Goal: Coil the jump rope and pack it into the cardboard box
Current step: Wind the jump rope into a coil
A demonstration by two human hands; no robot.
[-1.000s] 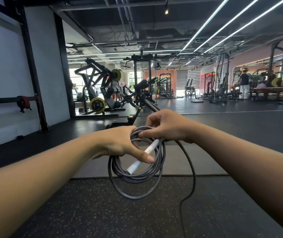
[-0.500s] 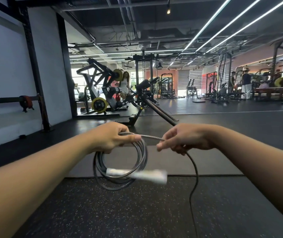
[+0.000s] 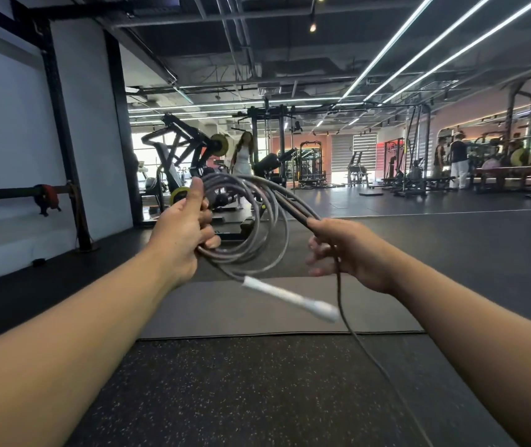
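Grey cord of one jump rope is gathered into several overlapping loops, too blurred to count exactly, held up in the air between two bare hands above the black speckled floor. The left hand has its grip closed around the left side of the loops, thumb raised. The right hand pinches the strand at the right of the coil between thumb and forefinger, the other fingers loose. One white handle hangs tilted below the coil; a single loose strand drops from the right hand toward the floor. One grey mat lies on the floor beyond. Gym machines stand further off.
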